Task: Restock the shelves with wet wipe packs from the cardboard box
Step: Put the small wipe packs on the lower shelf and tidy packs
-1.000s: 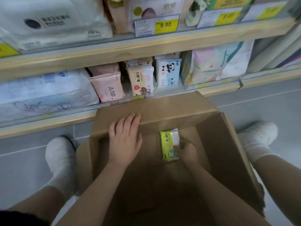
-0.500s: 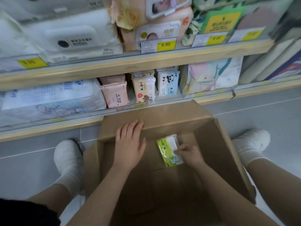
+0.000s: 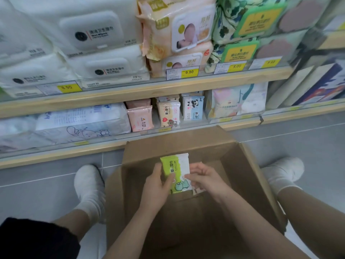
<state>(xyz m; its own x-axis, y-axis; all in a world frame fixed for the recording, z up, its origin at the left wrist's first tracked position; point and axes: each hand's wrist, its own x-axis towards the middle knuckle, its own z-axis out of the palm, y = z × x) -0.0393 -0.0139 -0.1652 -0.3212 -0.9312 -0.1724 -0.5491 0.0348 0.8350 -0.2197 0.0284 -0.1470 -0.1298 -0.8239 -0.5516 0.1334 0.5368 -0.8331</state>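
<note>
Two hands gripping pack above box

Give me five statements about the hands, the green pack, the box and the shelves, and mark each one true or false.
1. Both hands hold the green wipe pack. True: left hand, right hand.
2. The pack is held over the open cardboard box. True.
3. The pack already stands on the lower shelf. False: it is in the hands, in front of the shelf.
4. The panda pack stands on the lower shelf. True.
5. The left hand rests flat on the box flap. False: it grips the pack.
</note>
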